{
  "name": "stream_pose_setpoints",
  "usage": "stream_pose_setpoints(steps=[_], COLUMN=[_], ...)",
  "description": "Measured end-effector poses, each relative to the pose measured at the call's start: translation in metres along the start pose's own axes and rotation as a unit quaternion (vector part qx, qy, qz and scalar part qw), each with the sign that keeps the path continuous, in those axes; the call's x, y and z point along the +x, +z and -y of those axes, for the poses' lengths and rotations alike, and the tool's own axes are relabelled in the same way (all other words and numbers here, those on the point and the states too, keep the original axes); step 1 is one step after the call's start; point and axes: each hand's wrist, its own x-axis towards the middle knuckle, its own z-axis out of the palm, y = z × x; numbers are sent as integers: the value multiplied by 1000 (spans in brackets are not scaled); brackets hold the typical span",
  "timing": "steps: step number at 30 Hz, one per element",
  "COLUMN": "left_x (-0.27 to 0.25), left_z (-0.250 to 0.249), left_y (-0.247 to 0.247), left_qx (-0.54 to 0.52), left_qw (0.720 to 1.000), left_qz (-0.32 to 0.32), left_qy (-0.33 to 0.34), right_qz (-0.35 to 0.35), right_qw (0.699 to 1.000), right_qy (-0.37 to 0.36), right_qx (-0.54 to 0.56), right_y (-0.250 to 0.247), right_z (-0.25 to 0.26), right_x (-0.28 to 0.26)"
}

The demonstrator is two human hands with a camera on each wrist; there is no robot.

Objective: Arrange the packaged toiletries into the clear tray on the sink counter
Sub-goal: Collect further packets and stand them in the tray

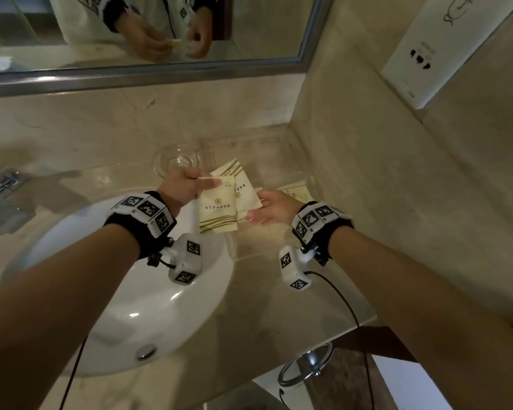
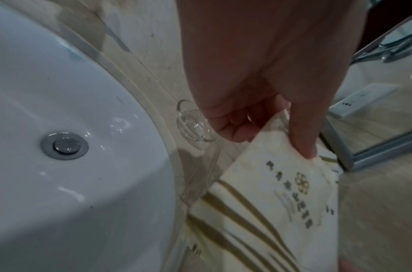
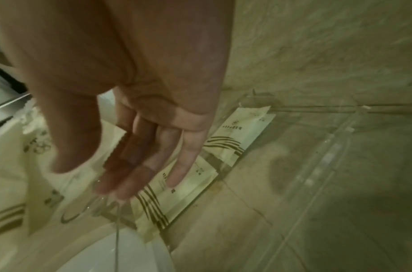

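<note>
- Two cream packets with olive stripes are held at the centre of the head view, above the near-left corner of the clear tray.
- They are pinched at their upper edge by the left hand, thumb on top and fingers curled beneath.
- The right hand lies just beside the packets' right edge, fingers straight and loosely together; whether it touches them cannot be told.
- Two more packets are seen lying flat inside the tray, right of centre in the right wrist view.
- The packets are judged light, thin and floppy, with slick wrapping likely to slide.
- A firm pinch at a sealed, serrated edge is judged best.
</note>
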Motion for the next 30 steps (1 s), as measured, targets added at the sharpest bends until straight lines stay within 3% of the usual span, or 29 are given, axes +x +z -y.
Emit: stream_pose_setpoints(steps=[5, 10, 13, 15, 22, 26, 30], left_x=[5, 3, 3, 9, 27, 37, 43], left_z=[5, 3, 2, 3, 10, 12, 13], left_y=[9, 25, 32, 30, 25, 29, 32], left_qx=[26, 140, 143, 134, 87, 88, 80], left_qw=[1000, 985, 982, 986, 996, 996, 996], left_qz=[14, 97, 120, 93, 7, -18, -25], left_qy=[-10, -20, -24, -23, -26, -18, -14], right_qz=[-79, -131, -275, -323, -388, -366, -391], right_qw=[991, 946, 948, 939, 904, 909, 888], right_qy=[12, 24, 65, 84, 169, 195, 208], right_qx=[105, 296, 147, 83, 61, 41, 123], right_y=[-14, -24, -35, -46, -55, -52, -51], right_z=[-3, -5, -17, -28, -51, -58, -66], right_x=[-1, -4, -2, -2, 6, 17, 29])
